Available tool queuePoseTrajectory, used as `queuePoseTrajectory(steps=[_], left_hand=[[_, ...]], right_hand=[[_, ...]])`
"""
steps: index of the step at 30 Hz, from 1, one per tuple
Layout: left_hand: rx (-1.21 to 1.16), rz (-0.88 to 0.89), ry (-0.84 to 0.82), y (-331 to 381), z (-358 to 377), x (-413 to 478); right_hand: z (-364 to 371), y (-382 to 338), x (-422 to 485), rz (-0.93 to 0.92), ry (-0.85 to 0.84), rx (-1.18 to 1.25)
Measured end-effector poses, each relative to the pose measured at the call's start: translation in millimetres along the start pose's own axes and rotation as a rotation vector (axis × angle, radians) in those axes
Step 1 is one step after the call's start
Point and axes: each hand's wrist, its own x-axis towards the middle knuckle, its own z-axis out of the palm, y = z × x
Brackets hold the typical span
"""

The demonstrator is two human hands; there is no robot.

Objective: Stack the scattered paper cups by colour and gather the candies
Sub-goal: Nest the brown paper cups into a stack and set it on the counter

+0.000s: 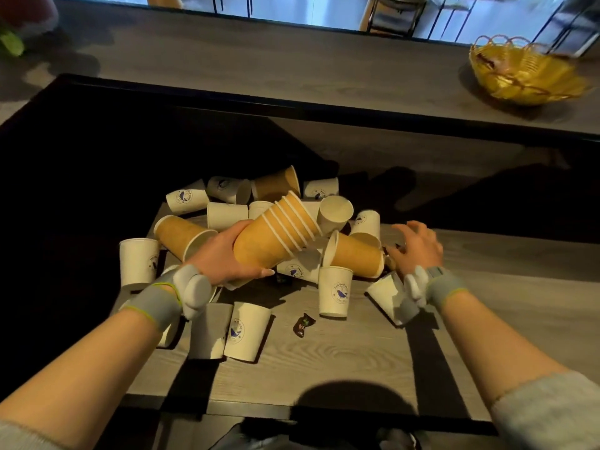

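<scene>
My left hand (227,254) grips a tilted stack of nested brown paper cups (276,235), rims pointing up and right, above the pile. My right hand (415,248) hovers with fingers spread just right of a brown cup lying on its side (357,254), holding nothing. More brown cups lie at the left (181,235) and at the back (276,183). Several white cups with a blue logo are scattered around, one upright (336,292) and one lying in front (246,331). A dark-wrapped candy (303,324) lies on the table in front of the pile.
The grey wooden table (357,368) has its front edge close to me. A raised counter (292,66) runs behind, with a golden wire basket (522,69) at its far right. Deep shadow covers the left part of the table.
</scene>
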Motion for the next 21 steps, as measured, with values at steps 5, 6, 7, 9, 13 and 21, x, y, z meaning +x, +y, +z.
queuePoseTrajectory(steps=[5,6,7,9,13,21], left_hand=[[0.017,-0.041,0.023,1,8,8],[0.014,-0.041,0.033,3,9,9],[0.003,-0.042,0.038,4,11,10],[-0.03,-0.042,0.027,6,12,11],[-0.032,-0.049,0.023,9,16,15],[-0.033,-0.05,0.058,30,17,27]], right_hand=[[0,27,23,0.103,-0.265,-0.04],[2,29,28,0.119,-0.295,0.0],[5,30,31,0.131,-0.301,0.04],[11,33,34,0.162,-0.281,0.09],[14,32,34,0.191,-0.057,0.206],[-47,-54,37,0.002,0.499,0.953]])
